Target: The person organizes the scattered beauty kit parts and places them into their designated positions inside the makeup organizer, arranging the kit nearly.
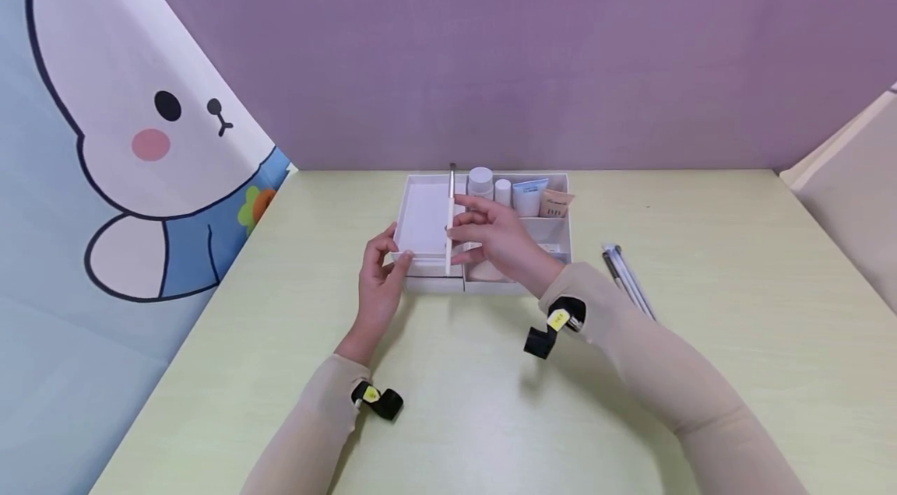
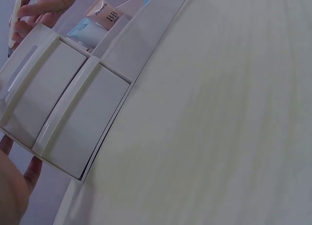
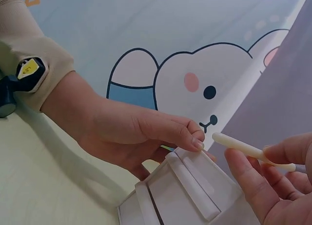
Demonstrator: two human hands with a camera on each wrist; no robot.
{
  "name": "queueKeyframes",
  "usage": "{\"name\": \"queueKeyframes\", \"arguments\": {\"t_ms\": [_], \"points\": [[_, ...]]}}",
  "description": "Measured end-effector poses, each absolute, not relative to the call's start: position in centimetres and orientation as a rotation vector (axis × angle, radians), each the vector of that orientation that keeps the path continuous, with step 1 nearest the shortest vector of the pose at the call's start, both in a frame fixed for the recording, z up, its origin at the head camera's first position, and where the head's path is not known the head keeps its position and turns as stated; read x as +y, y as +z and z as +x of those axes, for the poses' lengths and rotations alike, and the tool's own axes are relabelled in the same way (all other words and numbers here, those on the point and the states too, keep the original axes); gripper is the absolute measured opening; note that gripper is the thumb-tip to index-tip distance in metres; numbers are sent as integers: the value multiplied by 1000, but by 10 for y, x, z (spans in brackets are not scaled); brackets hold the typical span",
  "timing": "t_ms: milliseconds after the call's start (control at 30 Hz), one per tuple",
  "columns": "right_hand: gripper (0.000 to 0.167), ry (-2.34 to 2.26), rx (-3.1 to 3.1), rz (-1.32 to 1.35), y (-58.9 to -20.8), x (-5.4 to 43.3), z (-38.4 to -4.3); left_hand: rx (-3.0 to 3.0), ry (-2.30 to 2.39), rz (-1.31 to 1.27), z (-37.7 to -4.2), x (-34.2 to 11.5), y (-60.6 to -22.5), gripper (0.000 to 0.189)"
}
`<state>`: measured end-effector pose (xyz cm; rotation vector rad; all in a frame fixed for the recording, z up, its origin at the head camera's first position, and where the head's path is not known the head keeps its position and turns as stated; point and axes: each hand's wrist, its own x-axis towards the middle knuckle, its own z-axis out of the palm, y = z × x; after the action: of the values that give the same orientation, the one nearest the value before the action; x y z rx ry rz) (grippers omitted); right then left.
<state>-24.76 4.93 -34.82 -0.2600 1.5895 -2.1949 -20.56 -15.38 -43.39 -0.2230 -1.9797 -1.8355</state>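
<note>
A white cosmetics organizer [image 1: 434,286] stands at the back of the table, with two drawers [image 2: 90,115] stacked at its left front. My left hand [image 1: 381,281] holds its left front corner, thumb on the top edge and fingers at the side. Over the organizer, my right hand [image 1: 496,240] pinches a slim makeup brush [image 1: 451,219] by its white handle, dark tip pointing up and away. Behind that hand, the organizer's right compartments hold a white-capped bottle [image 1: 480,180], a smaller white bottle [image 1: 502,191], a blue-and-white tube [image 1: 528,198] and a pinkish BB tube [image 1: 557,204].
Several more slim brushes [image 1: 628,281] lie on the table [image 1: 729,285] to the right, partly behind my right forearm. A purple backdrop [image 1: 504,51] rises behind the organizer. A cartoon-printed cloth [image 1: 119,215] hangs on the left.
</note>
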Motion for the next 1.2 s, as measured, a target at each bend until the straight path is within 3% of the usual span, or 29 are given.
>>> {"name": "queueKeyframes", "arguments": {"t_ms": [600,1200], "points": [[62,-2227,1760,-204,-344,13,-280,-1937,-1845,-231,-204,-153,-432,19],[65,-1719,2069,-304,-334,4,-290,-1945,-1852,-225,-204,-153,-431,18]]}}
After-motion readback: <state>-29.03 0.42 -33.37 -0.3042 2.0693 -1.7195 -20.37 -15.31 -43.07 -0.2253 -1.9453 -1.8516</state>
